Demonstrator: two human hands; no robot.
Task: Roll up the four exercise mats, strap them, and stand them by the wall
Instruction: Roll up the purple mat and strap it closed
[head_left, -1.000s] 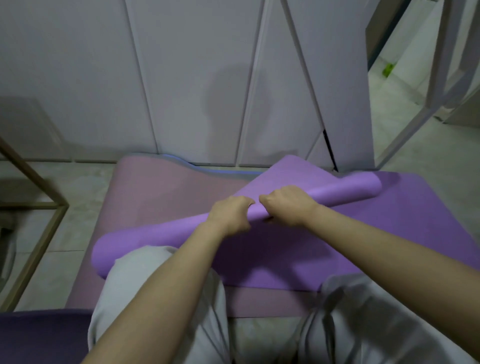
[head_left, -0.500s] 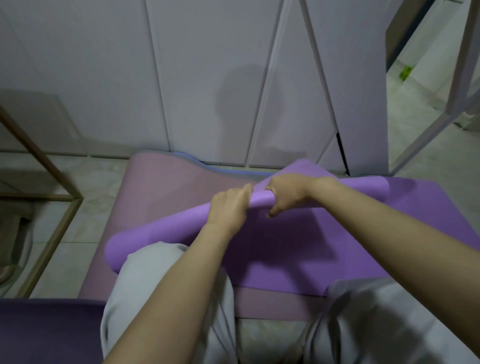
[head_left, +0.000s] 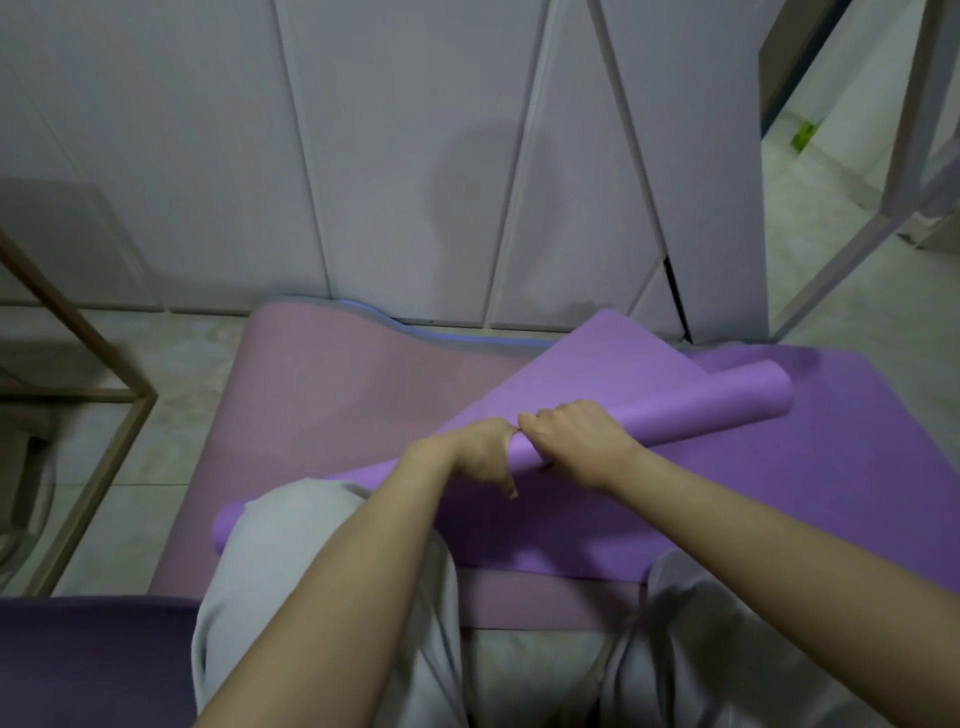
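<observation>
Purple on top: the purple mat (head_left: 727, 402) is half rolled, its tube lying slantwise across its own flat part, over a pink mat (head_left: 337, 395) on the floor (head_left: 171, 358) by the wall panels (head_left: 405, 156). I see the left hand (head_left: 480, 457) and right hand (head_left: 576, 441) touching mid-tube, fingers (head_left: 543, 418) of both curled round the roll.

The scene is taken by a single wide-angle camera worn on the head, aimed forward and steeply down over the knees (head_left: 291, 525), so that the left hand (head_left: 480, 452) and right hand (head_left: 576, 441) on the purple mat roll (head_left: 701, 405) are framed close at centre, with the wall panels (head_left: 395, 156) beyond.
</observation>
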